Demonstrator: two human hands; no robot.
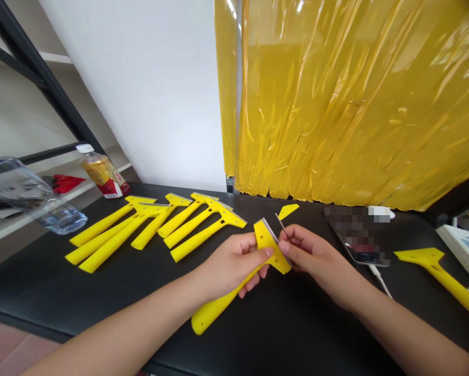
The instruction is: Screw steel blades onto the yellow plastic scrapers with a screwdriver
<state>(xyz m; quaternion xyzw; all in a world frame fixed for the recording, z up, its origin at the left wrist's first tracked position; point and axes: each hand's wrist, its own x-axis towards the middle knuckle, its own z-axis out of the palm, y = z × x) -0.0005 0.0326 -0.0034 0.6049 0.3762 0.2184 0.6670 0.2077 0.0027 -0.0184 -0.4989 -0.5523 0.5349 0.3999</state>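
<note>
My left hand (246, 261) is closed around the head end of a yellow scraper (226, 310), thumb pressed on its face. The scraper is tilted, its handle pointing down and left and its metal-edged head up and right. Close by the blade edge, my right hand (305, 248) pinches a thin metal strip (282, 225) between thumb and fingers. Whether that strip touches the scraper I cannot tell. Just beyond the right hand lies a small yellow plate (288, 211). Several more yellow scrapers (197, 237) rest in a row to the left.
Everything lies on a black table (140, 308). A phone (360, 240) with a white cable is on the right, near another yellow scraper (449, 279). A drink bottle (103, 172) and a clear bottle (34, 193) stand at left. Yellow plastic sheeting (336, 104) hangs behind.
</note>
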